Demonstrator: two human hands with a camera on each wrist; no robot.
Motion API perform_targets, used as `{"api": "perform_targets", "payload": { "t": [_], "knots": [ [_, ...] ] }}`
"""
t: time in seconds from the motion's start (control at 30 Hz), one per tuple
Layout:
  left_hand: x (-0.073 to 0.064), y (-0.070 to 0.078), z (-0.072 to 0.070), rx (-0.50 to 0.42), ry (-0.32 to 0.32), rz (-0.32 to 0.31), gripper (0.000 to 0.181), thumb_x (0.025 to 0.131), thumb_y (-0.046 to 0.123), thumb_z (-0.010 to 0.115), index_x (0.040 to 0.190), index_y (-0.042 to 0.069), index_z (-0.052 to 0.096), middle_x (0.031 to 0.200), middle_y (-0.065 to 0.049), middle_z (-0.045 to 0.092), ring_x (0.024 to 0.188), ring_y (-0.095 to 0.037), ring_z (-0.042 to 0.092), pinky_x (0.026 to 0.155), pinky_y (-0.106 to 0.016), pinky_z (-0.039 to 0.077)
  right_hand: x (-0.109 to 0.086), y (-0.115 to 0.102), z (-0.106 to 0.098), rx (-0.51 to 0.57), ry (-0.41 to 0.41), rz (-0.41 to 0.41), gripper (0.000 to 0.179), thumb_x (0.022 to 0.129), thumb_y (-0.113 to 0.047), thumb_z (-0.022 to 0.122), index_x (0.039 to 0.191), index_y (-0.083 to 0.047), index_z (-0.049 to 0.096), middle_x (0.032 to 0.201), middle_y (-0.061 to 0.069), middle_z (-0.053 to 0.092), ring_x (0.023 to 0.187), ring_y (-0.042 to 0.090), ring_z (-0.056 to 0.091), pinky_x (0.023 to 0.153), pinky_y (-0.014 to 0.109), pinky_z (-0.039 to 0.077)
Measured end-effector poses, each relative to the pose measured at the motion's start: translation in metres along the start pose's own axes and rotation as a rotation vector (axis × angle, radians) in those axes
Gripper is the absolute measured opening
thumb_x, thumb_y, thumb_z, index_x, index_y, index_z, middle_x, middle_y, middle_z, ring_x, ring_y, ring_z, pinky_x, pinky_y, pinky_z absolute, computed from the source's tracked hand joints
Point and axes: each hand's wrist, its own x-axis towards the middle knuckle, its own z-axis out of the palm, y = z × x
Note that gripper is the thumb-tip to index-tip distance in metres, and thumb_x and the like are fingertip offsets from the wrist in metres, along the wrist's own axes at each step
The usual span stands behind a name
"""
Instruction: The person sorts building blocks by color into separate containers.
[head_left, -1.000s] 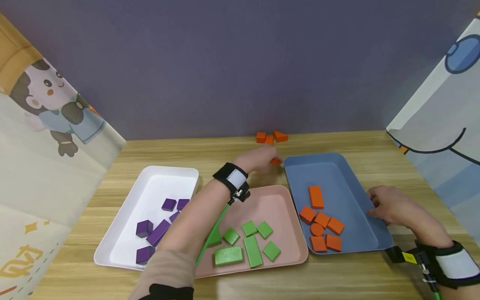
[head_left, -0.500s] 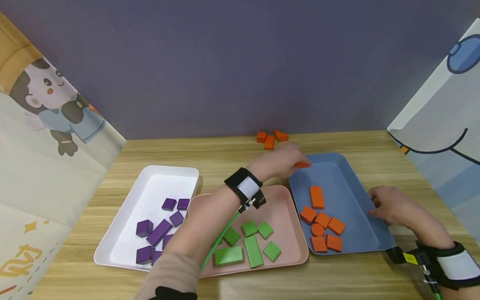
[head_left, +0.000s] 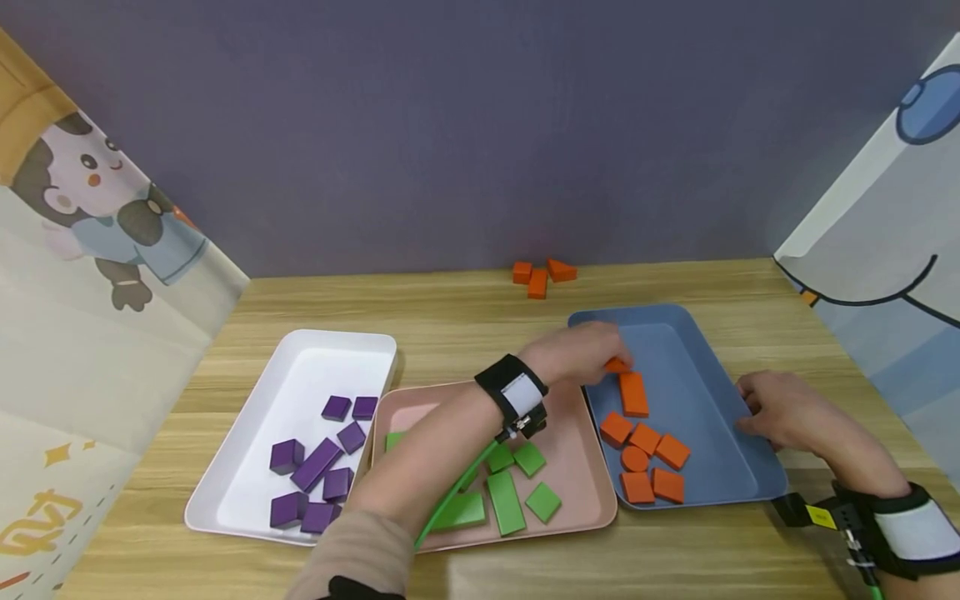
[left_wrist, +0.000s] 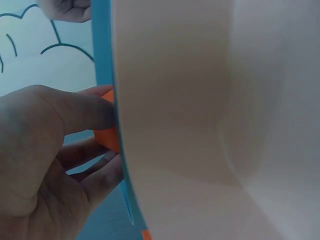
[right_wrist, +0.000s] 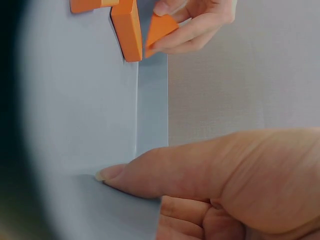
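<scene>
My left hand (head_left: 581, 354) pinches an orange triangular block (right_wrist: 161, 30) between thumb and fingers, over the left side of the blue tray (head_left: 697, 375). Just below the block in the head view is an upright orange rectangular block (head_left: 633, 395) in the tray. My right hand (head_left: 787, 412) grips the tray's right wall. Its thumb (right_wrist: 145, 172) lies over the inner side in the right wrist view, and the other fingers are curled outside. More orange blocks (head_left: 643, 439), one of them round, lie toward the tray's near left. The left wrist view shows the held block (left_wrist: 106, 137) partly behind a tray edge.
Several orange pieces (head_left: 537, 283) lie on the wooden table by the back wall. A pink tray (head_left: 562, 450) with green blocks (head_left: 506, 502) adjoins the blue one, partly under my left forearm. Further left, a white tray (head_left: 315, 375) holds purple blocks (head_left: 317, 464).
My left hand has carried the orange triangular block rightward and nearer, from the table beyond the pink tray to over the blue tray. My right hand has stayed at the tray's wall.
</scene>
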Motion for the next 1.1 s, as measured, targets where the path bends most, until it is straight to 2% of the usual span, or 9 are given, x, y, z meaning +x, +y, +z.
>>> {"api": "perform_targets", "payload": {
  "t": [0.13, 0.33, 0.53, 0.73, 0.8, 1.1],
  "knots": [
    [0.002, 0.002, 0.004, -0.025, -0.004, -0.027, 0.036, 0.1, 0.009, 0.053, 0.129, 0.027, 0.067, 0.13, 0.01, 0.064, 0.125, -0.009, 0.053, 0.107, -0.017, 0.039, 0.0, -0.001, -0.001, -0.008, 0.001, 0.004, 0.026, 0.086, -0.004, 0.07, 0.102, 0.012, 0.058, 0.093, 0.026, 0.066, 0.074, 0.022, 0.065, 0.056, 0.035, 0.056],
    [0.003, 0.005, 0.006, -0.037, -0.016, -0.051, 0.037, 0.099, 0.008, 0.054, 0.13, 0.025, 0.065, 0.13, 0.009, 0.063, 0.122, -0.008, 0.053, 0.105, -0.017, 0.041, 0.0, -0.001, -0.001, -0.001, -0.003, 0.004, 0.027, 0.086, -0.005, 0.07, 0.103, 0.012, 0.057, 0.094, 0.027, 0.066, 0.075, 0.023, 0.066, 0.057, 0.035, 0.057],
    [0.003, 0.008, 0.007, -0.023, -0.026, -0.117, 0.036, 0.098, 0.011, 0.057, 0.13, 0.025, 0.063, 0.127, 0.007, 0.061, 0.118, -0.007, 0.052, 0.101, -0.018, 0.043, 0.001, 0.0, -0.002, -0.006, -0.005, 0.007, 0.028, 0.086, -0.004, 0.07, 0.104, 0.013, 0.057, 0.095, 0.028, 0.066, 0.075, 0.024, 0.066, 0.057, 0.035, 0.057],
    [0.003, 0.01, 0.011, 0.015, -0.005, -0.192, 0.012, 0.1, 0.017, 0.057, 0.108, 0.02, 0.064, 0.108, 0.004, 0.056, 0.098, -0.01, 0.051, 0.079, -0.021, 0.042, 0.001, 0.0, -0.003, -0.003, -0.012, 0.017, 0.028, 0.086, -0.004, 0.069, 0.105, 0.013, 0.057, 0.096, 0.027, 0.065, 0.076, 0.024, 0.066, 0.058, 0.036, 0.057],
    [0.003, 0.01, 0.012, 0.03, 0.002, -0.198, 0.008, 0.1, 0.017, 0.057, 0.103, 0.019, 0.063, 0.103, 0.004, 0.055, 0.092, -0.011, 0.05, 0.075, -0.022, 0.04, 0.001, 0.0, -0.003, -0.004, -0.014, 0.018, 0.029, 0.086, -0.005, 0.069, 0.106, 0.012, 0.057, 0.096, 0.027, 0.065, 0.076, 0.024, 0.065, 0.058, 0.036, 0.057],
    [0.004, 0.01, 0.015, 0.061, 0.005, -0.156, 0.008, 0.098, 0.016, 0.058, 0.103, 0.018, 0.064, 0.097, 0.003, 0.056, 0.092, -0.011, 0.051, 0.077, -0.021, 0.042, 0.001, 0.0, -0.003, -0.003, -0.008, 0.018, 0.029, 0.086, -0.005, 0.069, 0.105, 0.013, 0.057, 0.095, 0.027, 0.065, 0.076, 0.024, 0.066, 0.058, 0.036, 0.057]
  ]
}}
